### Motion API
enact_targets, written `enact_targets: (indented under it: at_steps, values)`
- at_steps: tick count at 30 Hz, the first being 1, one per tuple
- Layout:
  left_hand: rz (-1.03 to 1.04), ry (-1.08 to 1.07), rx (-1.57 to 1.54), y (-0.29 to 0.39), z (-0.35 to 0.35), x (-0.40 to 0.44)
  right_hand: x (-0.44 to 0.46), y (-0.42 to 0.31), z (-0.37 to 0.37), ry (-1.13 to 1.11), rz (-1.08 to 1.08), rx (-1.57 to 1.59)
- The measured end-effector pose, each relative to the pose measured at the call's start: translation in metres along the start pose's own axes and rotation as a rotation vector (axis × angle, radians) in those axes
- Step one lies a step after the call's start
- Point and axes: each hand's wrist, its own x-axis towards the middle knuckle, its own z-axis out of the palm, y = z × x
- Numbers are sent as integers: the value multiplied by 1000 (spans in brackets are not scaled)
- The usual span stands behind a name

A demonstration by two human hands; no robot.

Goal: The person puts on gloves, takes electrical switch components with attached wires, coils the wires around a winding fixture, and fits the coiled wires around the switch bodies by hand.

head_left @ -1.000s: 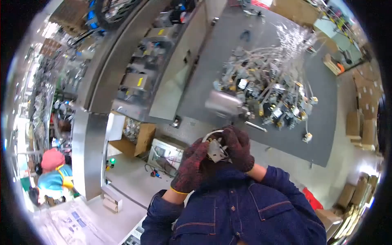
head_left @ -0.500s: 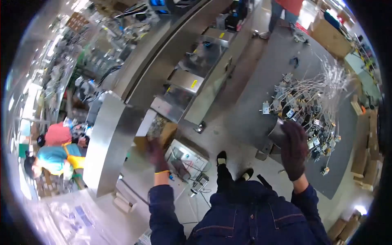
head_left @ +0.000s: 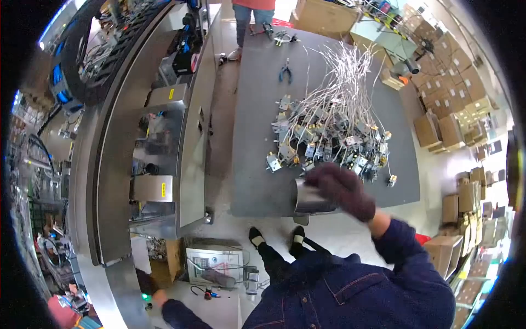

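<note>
Metal shell (head_left: pixel 308 198): at near edge of grey table (head_left: pixel 260 189), front of the wearer, just on the near side of the parts pile (head_left: pixel 334 137). Curved, shiny, dark rim facing wearer's left. Visible lower edge runs left-right, roughly along the table's near edge; far right part is under the glove, so full long axis can't be told.

Right hand (head_left: pixel 342 192): dark glove, motion-blurred, over the shell's right side, fingers reaching left and loosely bent, part-open. Grip or mere contact, can't tell. Left hand (head_left: pixel 147 282): dark glove, low on wearer's left, stretched out beside the open carton (head_left: pixel 160 270). Finger spread and any hold, can't tell; dim and small.

Pile: small metal parts bunched toward wearer, pale wires (head_left: pixel 348 68) fanning to the far side. Blue-handled pliers (head_left: pixel 285 72) lie beyond the pile's left side, handles toward wearer. Person in a red top (head_left: pixel 253 4) stands at the table's far end. Pale control box (head_left: pixel 215 266) on wearer's left, right of the carton.
</note>
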Motion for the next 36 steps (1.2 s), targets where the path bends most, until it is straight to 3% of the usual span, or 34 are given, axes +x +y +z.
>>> enact_targets:
  at_steps: [1, 2, 3, 4, 6, 7, 9, 13, 19, 20, 21, 22, 23, 24, 25, 27, 28, 29, 31, 33, 34, 35, 36]
  values:
    - [100, -6, -46, 31, -31, -34, 21, 3, -16, -22, -24, -155]
    - [227, 122, -158, 42, -8, -46, 43, 7, -33, -41, -51, -309]
    - [411, 210, -279, 52, 9, -76, 68, 22, -45, -94, -316, -730]
    - [589, 254, -364, 61, 23, -108, 86, 24, -45, -78, -447, -994]
    - [893, 202, -471, 77, 33, -175, 122, 67, -49, -111, -553, -1217]
    - [984, 87, -509, 81, 36, -205, 137, 84, -45, -98, -559, -1210]
    - [1100, -212, -606, 85, 43, -240, 159, 110, -36, -438, -205, -1685]
    - [1195, -246, -686, 84, 17, -277, 167, 128, -41, -441, -338, -1700]
    - [1087, -314, -878, 89, -28, -282, 100, 35, -55, -199, -574, -1400]
    - [1164, -155, -773, 93, -57, -286, 87, 20, -58, -96, -501, -1148]
    - [1172, -149, -774, 100, -76, -290, 73, 6, -62, 3, -427, -893]
    - [1079, -270, -951, 106, -92, -295, 57, -6, -65, 13, -431, -890]
    - [977, -393, -1121, 113, -110, -300, 39, -17, -68, 22, -591, -833]
    - [1034, -358, -1284, 125, -133, -313, 21, -29, -71, 34, -754, -775]
    - [1047, -353, -1285, 133, -164, -327, -2, -43, -73, -32, -675, -871]
    - [1042, -860, -1453, 144, -223, -358, -38, -67, -60, -184, -650, -784]
    - [1125, -989, -1441, 151, -240, -369, -53, -69, -52, -211, -651, -728]
    - [1136, -989, -1436, 161, -246, -377, -60, -63, -42, -201, -654, -726]
    - [1141, -1299, -1218, 176, -248, -386, -70, -44, -29, -190, -649, -634]
    - [1178, -1302, -1132, 175, -250, -386, -86, -29, -42, -185, -571, -449]
    - [1091, -1369, -1123, 169, -254, -390, -92, -20, -49, -183, -489, -273]
    - [994, -1435, -1113, 160, -254, -393, -96, -4, -55, -188, -487, -259]
    - [941, -1524, -1178, 149, -234, -391, -100, 15, -60, -188, -337, -294]
